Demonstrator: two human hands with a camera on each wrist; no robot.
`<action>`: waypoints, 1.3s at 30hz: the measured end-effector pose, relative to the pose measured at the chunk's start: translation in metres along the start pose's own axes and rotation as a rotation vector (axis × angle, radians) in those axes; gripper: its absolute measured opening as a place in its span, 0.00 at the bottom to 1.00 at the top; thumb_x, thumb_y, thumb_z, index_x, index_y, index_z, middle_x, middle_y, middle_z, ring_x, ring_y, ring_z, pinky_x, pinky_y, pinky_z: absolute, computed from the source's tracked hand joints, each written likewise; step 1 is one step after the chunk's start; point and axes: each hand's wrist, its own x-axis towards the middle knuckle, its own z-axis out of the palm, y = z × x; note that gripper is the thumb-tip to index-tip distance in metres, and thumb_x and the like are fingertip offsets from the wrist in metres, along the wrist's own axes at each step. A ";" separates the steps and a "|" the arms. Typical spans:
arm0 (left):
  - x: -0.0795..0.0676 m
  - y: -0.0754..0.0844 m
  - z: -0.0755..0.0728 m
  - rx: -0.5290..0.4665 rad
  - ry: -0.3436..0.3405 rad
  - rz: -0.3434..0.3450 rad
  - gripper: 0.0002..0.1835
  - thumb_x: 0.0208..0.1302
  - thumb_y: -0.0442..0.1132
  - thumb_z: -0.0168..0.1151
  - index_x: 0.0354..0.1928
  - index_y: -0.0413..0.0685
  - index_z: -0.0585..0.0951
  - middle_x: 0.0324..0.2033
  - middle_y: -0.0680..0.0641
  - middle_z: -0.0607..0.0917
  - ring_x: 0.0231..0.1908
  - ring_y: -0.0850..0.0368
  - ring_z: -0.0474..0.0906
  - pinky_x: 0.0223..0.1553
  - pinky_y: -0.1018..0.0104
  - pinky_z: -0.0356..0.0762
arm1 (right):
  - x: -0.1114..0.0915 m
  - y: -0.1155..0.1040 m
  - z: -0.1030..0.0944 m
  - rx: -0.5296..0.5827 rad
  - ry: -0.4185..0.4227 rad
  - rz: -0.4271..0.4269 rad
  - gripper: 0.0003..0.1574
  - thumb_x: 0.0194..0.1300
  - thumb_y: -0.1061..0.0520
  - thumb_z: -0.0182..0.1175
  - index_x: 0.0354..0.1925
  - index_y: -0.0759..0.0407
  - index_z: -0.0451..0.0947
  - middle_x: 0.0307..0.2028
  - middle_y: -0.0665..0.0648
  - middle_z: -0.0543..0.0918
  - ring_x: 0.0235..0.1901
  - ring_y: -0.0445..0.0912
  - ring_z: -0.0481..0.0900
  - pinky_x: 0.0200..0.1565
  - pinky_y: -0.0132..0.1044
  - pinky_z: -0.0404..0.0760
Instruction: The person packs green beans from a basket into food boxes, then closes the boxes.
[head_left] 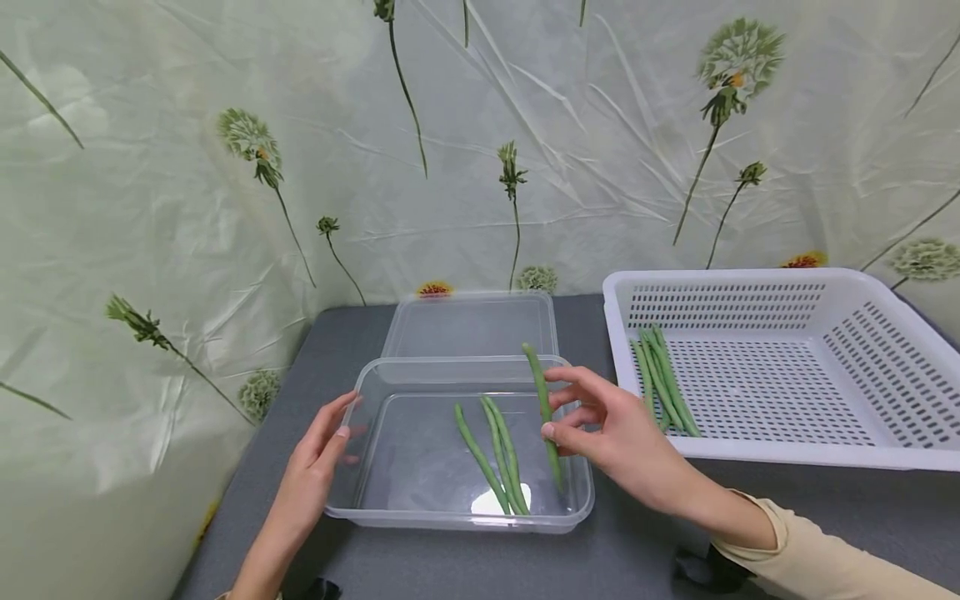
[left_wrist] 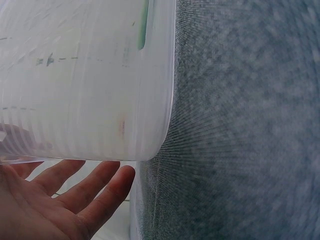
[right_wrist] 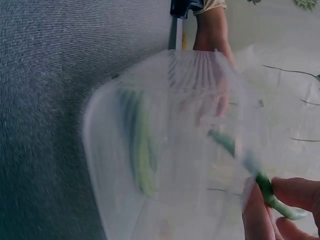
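Note:
A clear plastic container (head_left: 420, 521) stands on the table with several green beans (head_left: 501, 454) lying lengthwise in its right half. Over its right side my right hand (head_left: 611, 429) pinches one green bean (head_left: 542, 387) between thumb and fingers. The bean is nearly upright, its lower end inside the container. The right wrist view shows the held bean (right_wrist: 265, 189) in the fingertips. My left hand (head_left: 309, 467) rests against the container's left side. In the left wrist view, the fingers of the left hand (left_wrist: 75, 200) look fairly straight beside the clear wall (left_wrist: 90, 100).
A white perforated basket (head_left: 750, 450) stands to the right, with several green beans (head_left: 663, 379) along its left side. Behind the container lies a clear lid (head_left: 472, 325). The dark grey tabletop (head_left: 465, 567) ends at a flower-printed sheet (head_left: 450, 208).

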 end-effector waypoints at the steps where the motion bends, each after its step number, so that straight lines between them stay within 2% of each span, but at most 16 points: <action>1: 0.000 0.000 0.000 -0.003 0.002 -0.001 0.22 0.80 0.37 0.41 0.72 0.46 0.64 0.66 0.39 0.70 0.54 0.48 0.77 0.41 0.60 0.79 | 0.001 0.002 0.002 0.006 -0.010 0.022 0.34 0.61 0.63 0.69 0.64 0.55 0.70 0.47 0.65 0.78 0.35 0.51 0.85 0.36 0.44 0.84; 4: 0.001 -0.001 0.001 -0.008 0.007 -0.001 0.22 0.80 0.37 0.41 0.72 0.46 0.64 0.66 0.39 0.70 0.54 0.48 0.77 0.41 0.60 0.79 | 0.003 0.006 0.006 -0.017 -0.031 0.063 0.32 0.61 0.60 0.70 0.62 0.55 0.72 0.45 0.63 0.78 0.32 0.50 0.85 0.34 0.44 0.84; 7: 0.001 0.000 0.001 -0.012 0.006 -0.001 0.22 0.80 0.37 0.41 0.72 0.46 0.64 0.66 0.39 0.70 0.54 0.48 0.77 0.41 0.60 0.79 | 0.003 0.008 0.009 -0.101 -0.035 0.077 0.29 0.61 0.57 0.70 0.60 0.53 0.74 0.43 0.59 0.79 0.29 0.48 0.85 0.32 0.43 0.84; 11: 0.000 0.001 0.000 -0.011 0.004 -0.009 0.22 0.80 0.37 0.41 0.72 0.46 0.64 0.66 0.39 0.70 0.54 0.48 0.77 0.42 0.59 0.79 | 0.003 0.008 0.012 -0.209 -0.032 0.075 0.27 0.61 0.54 0.71 0.57 0.51 0.76 0.40 0.54 0.81 0.26 0.44 0.84 0.30 0.40 0.83; 16: -0.001 0.001 0.000 -0.004 0.004 -0.019 0.22 0.80 0.38 0.41 0.72 0.48 0.64 0.67 0.39 0.70 0.55 0.48 0.77 0.42 0.59 0.78 | 0.004 0.009 0.015 -0.252 -0.024 0.060 0.26 0.61 0.54 0.70 0.57 0.50 0.76 0.40 0.54 0.81 0.27 0.47 0.84 0.28 0.38 0.82; 19: -0.001 0.001 0.000 0.001 0.001 -0.015 0.22 0.80 0.38 0.41 0.72 0.48 0.63 0.67 0.40 0.70 0.55 0.47 0.77 0.42 0.59 0.78 | 0.004 0.010 0.015 -0.288 -0.013 0.039 0.28 0.61 0.56 0.70 0.59 0.49 0.74 0.39 0.52 0.81 0.28 0.47 0.84 0.27 0.37 0.81; 24: 0.000 0.000 0.001 -0.001 0.001 -0.014 0.22 0.80 0.38 0.41 0.72 0.48 0.64 0.67 0.40 0.70 0.54 0.46 0.77 0.42 0.58 0.79 | -0.001 0.010 0.012 -0.343 -0.001 -0.026 0.32 0.61 0.55 0.70 0.61 0.47 0.71 0.37 0.46 0.80 0.32 0.39 0.82 0.29 0.35 0.80; 32: 0.001 0.000 0.003 -0.015 0.005 -0.001 0.22 0.80 0.36 0.41 0.72 0.46 0.64 0.66 0.39 0.70 0.54 0.49 0.78 0.41 0.59 0.79 | -0.019 0.000 0.002 -0.316 -0.038 -0.107 0.31 0.62 0.47 0.69 0.61 0.44 0.71 0.38 0.45 0.81 0.38 0.39 0.81 0.39 0.35 0.81; 39: 0.001 0.001 0.001 -0.010 0.002 -0.009 0.22 0.80 0.37 0.41 0.72 0.47 0.64 0.66 0.39 0.70 0.54 0.51 0.77 0.41 0.60 0.79 | -0.028 -0.022 -0.021 -0.347 0.001 -0.157 0.27 0.61 0.54 0.71 0.57 0.44 0.75 0.39 0.44 0.82 0.38 0.40 0.81 0.39 0.36 0.81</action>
